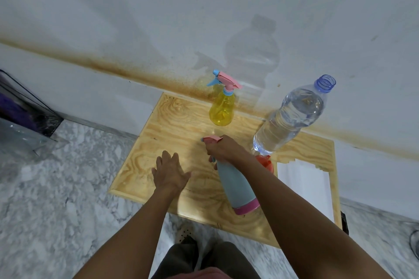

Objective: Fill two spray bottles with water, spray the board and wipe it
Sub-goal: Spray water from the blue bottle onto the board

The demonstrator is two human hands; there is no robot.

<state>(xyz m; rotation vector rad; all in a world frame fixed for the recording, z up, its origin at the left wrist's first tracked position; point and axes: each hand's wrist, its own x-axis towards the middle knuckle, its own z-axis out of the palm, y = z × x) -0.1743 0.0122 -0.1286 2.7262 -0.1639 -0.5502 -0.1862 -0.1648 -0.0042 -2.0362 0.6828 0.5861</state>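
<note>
Spraying step, seen from the head camera. The right hand [223, 149] grips the neck of the blue spray bottle [235, 186], fingers curled round it below the pink spray head [210, 139]; the bottle is tilted, its pink base toward the near edge and its nozzle pointing to the far left over the wooden board [172, 124]. The left hand [170, 173] holds nothing, its fingers straight and slightly spread, palm down over the bare wood left of the bottle; whether it touches the surface cannot be told from this angle. The blue bottle is opaque, so its fill level is hidden. The yellow spray bottle [222, 108], translucent with a pink and blue head, stands upright at the far edge of the board. The uncapped water bottle [292, 118] stands to the right, largely full. A stack of white sheets [303, 186] lies at the near right of the board, and an orange object [265, 161] shows partly behind the right forearm. The next move probably calls for squeezing the trigger with the nozzle aimed at the open wood, then reaching right for a sheet to wipe
</note>
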